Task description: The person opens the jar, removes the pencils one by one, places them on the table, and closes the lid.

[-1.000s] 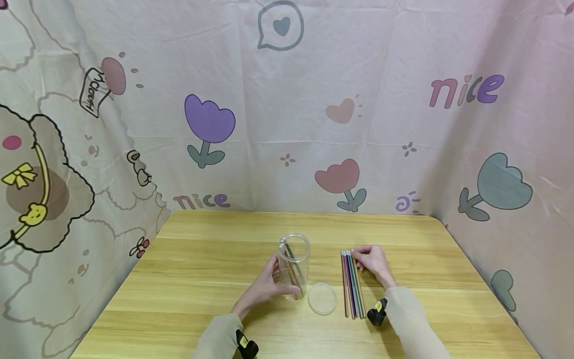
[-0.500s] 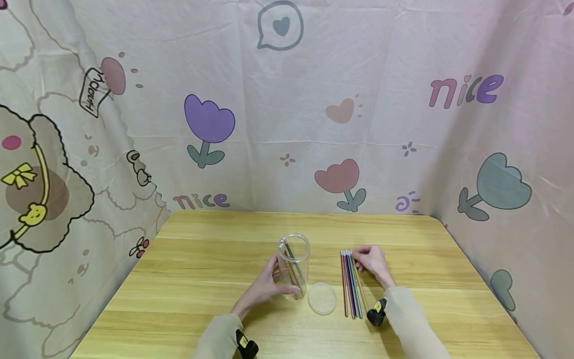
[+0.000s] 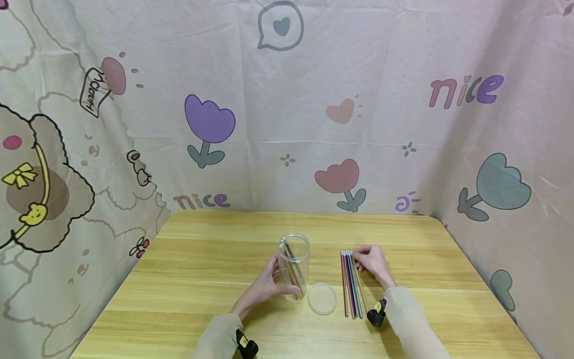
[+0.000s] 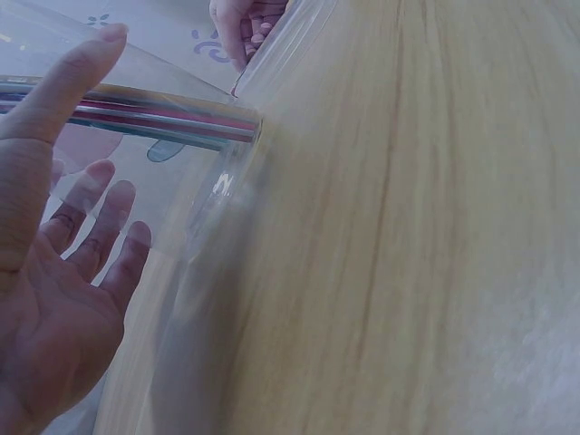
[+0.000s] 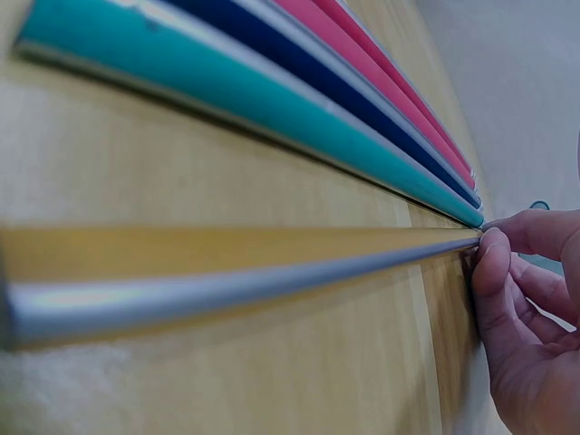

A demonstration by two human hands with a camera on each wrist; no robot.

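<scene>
Currently | left hand [image 3: 263,288], wide-curved, seemingly holds jar [image 3: 296,267] | right hand [image 3: 370,260], fingertips [image 5: 492,261] nearly together, pinches yellow pencil [image 5: 227,258] nearer right edge of table [image 3: 224,239]

The head camera looks forward and down, far enough back to take in the table [image 3: 193,289], the patterned cloth [image 3: 287,99] behind, the left hand [image 3: 262,288] and the right hand [image 3: 371,259]. From close by, the left wrist camera [image 3: 247,345] peers past its own fingers at the clear jar [image 3: 306,268] (which appears tipped sideways in that view); both views share the jar. The right wrist camera [image 3: 377,312] skims low along the yellow pencil [image 5: 236,258], sharing the neighbouring row of pencils [image 5: 272,118] with the head view.
</scene>
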